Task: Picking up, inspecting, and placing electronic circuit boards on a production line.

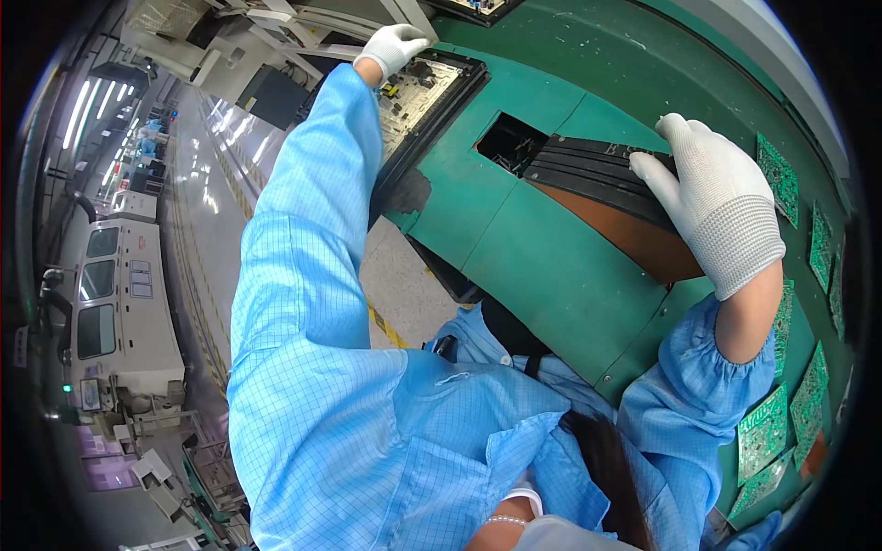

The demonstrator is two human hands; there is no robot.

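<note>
Head view shows the left hand (393, 46) reaching, fingers curled, to a black-framed circuit board (418, 96) at the green worktop's (542, 266) far edge, not yet lifted, while the right hand (721, 202) lies flat, fingers together, on black trays (597, 170) mid-worktop, green boards (763, 432) waiting along the right edge

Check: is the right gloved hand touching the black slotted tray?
Touching. The head view shows the right hand with fingers resting on the black slotted tray.

Two gloved hands (721, 207), one black tray (432, 96), about nine green boards (763, 432).
</note>
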